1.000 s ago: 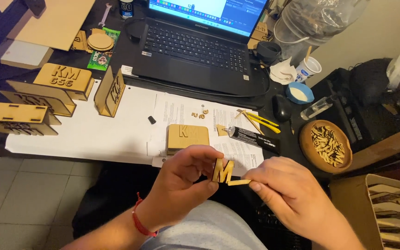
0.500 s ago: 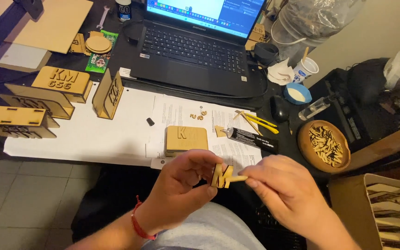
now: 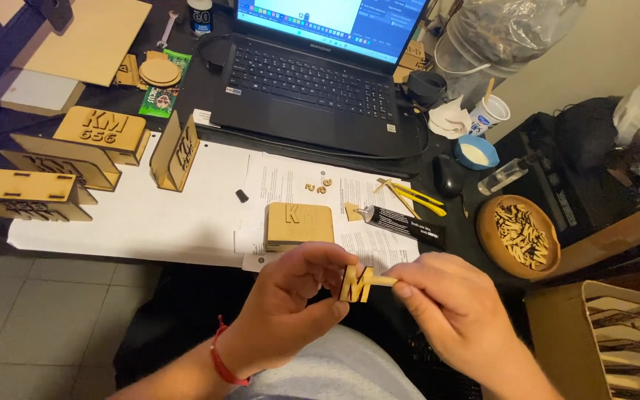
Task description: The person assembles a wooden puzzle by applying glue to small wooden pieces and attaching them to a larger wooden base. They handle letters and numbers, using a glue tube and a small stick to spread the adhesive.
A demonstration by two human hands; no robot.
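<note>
- Left hand point(image 3: 290, 300): fingers closed on a small wooden letter point(image 3: 355, 283), held in the air over the lap, below the near edge of the surface point(image 3: 150, 222).
- Letter: thin cut wood, likely light and stiff; its narrow strokes look snappable, so pinching by the flat faces or outer edges seems safest.
- Right hand point(image 3: 446, 311): fingers pinched on a thin stick point(image 3: 381, 281) that touches the letter's side.
- Behind them on the surface: a wooden block point(image 3: 299, 224), a glue tube point(image 3: 401, 223), and a bowl point(image 3: 518, 237) of wooden pieces.
</note>
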